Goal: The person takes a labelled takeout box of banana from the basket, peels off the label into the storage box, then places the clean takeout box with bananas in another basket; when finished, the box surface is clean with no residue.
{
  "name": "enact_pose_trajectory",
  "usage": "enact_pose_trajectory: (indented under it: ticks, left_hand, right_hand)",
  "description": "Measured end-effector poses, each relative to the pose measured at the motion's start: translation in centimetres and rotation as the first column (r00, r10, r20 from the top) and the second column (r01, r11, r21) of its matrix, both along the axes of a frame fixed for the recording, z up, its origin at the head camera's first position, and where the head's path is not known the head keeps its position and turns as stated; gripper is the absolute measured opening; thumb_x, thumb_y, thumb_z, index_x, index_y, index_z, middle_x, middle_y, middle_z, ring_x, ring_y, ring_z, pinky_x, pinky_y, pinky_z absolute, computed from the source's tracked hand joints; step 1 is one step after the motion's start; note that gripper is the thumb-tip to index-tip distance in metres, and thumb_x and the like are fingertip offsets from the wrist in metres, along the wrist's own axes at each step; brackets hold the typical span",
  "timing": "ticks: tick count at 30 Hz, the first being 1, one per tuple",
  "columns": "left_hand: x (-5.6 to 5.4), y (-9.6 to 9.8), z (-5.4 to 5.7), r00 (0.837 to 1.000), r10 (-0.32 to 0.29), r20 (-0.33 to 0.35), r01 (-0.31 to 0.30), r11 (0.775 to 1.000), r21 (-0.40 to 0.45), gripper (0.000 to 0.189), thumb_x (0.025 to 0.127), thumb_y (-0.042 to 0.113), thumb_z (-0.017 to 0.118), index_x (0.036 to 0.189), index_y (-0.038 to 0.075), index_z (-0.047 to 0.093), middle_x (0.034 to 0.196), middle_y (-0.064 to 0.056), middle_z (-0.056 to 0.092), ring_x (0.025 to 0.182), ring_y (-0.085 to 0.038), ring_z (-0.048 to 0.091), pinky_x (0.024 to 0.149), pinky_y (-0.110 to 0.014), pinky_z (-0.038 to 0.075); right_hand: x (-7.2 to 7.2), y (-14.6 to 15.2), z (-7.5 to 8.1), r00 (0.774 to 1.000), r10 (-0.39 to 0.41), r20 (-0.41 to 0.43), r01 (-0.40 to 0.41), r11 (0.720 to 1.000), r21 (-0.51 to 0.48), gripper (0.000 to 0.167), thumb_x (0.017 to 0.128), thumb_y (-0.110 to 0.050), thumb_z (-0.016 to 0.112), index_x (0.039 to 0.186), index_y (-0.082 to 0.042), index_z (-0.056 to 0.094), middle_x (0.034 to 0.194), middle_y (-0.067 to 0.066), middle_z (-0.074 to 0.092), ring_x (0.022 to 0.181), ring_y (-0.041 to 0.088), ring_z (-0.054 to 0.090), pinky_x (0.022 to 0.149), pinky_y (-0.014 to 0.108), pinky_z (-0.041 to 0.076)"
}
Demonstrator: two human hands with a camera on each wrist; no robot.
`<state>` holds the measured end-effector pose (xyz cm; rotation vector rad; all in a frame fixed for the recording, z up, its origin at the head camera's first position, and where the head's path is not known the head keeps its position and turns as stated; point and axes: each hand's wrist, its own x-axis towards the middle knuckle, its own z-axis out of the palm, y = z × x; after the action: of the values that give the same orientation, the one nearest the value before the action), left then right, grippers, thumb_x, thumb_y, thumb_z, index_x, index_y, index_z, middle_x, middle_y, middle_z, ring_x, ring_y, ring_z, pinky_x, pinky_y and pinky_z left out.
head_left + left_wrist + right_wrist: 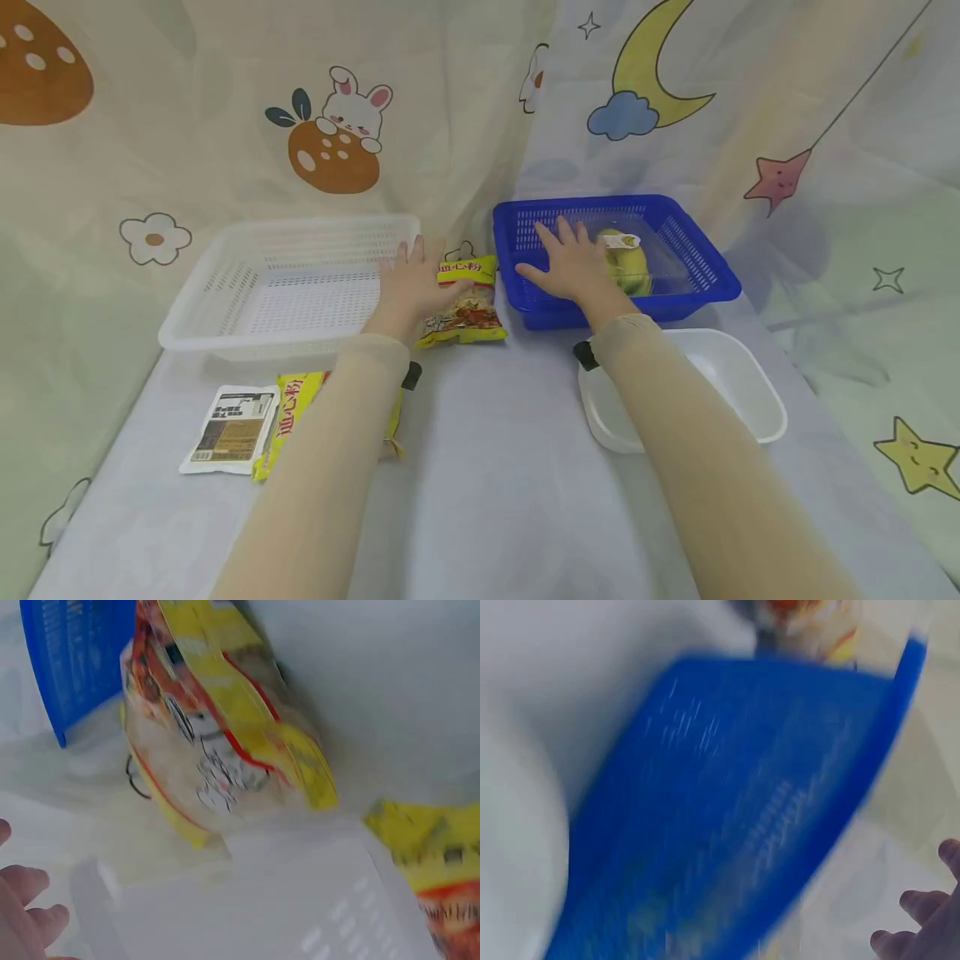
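Note:
My left hand is spread with straight fingers over the right end of the white slotted basket, beside a yellow bag of macaroni. In the left wrist view its fingertips hold nothing. Spread over the left part of the blue basket is my right hand, also holding nothing. Whether either hand touches a basket cannot be told. A clear pack of yellow fruit, apparently bananas, lies in the blue basket, partly hidden by the right hand.
Left of the left forearm lie a white flat packet and another yellow macaroni bag, partly covered by the sleeve. A white tub sits under the right forearm. Patterned cloth hangs behind the baskets.

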<state>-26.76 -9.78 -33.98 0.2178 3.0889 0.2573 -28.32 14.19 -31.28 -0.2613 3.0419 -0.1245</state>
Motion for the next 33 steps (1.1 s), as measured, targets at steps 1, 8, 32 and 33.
enact_pose_trajectory:
  ticks: [1,8,32,33]
  left_hand:
    - [0.0,0.5,0.0,1.0,-0.012,-0.005,0.012,1.0,0.006,0.091,0.077,0.077,0.03,0.147,0.023,0.009,0.153,-0.013,0.009,0.139,-0.037,0.007,0.106,-0.064,0.008]
    - [1.3,4.0,0.0,0.997,-0.081,-0.004,0.081,0.992,0.101,0.086,0.079,0.075,0.034,0.146,0.022,0.018,0.149,-0.007,0.026,0.135,-0.029,0.029,0.105,-0.055,0.025]
    - [3.1,10.6,-3.9,0.995,-0.01,0.098,-0.031,0.911,0.411,0.087,0.077,0.069,0.048,0.145,0.022,0.023,0.15,-0.011,0.022,0.135,-0.03,0.028,0.104,-0.049,0.033]
    - [3.1,10.6,-3.8,0.995,-0.011,0.099,-0.031,0.911,0.411,0.087,0.077,0.069,0.048,0.145,0.022,0.023,0.15,-0.011,0.022,0.135,-0.03,0.028,0.104,-0.049,0.033]
  right_hand:
    - [0.0,0.8,0.3,1.0,-0.004,0.0,0.004,1.0,0.015,0.085,0.083,-0.07,0.032,0.147,-0.023,0.002,0.153,0.015,-0.003,0.137,0.043,-0.001,0.105,0.066,0.003]
    - [0.2,6.6,3.2,0.999,-0.025,0.029,0.024,0.999,0.046,0.092,0.08,-0.074,0.03,0.147,-0.02,-0.003,0.151,0.019,-0.008,0.135,0.047,-0.007,0.104,0.067,-0.001]
    - [0.0,18.4,-2.2,0.969,0.014,0.247,0.054,0.962,-0.269,0.1,0.082,-0.054,0.056,0.146,-0.01,-0.007,0.148,0.028,0.005,0.131,0.052,0.008,0.1,0.069,0.014]
    - [-0.1,18.5,-2.2,0.966,0.017,0.257,0.056,0.96,-0.274,0.1,0.082,-0.054,0.056,0.146,-0.01,-0.008,0.148,0.028,0.004,0.131,0.053,0.008,0.099,0.069,0.014]
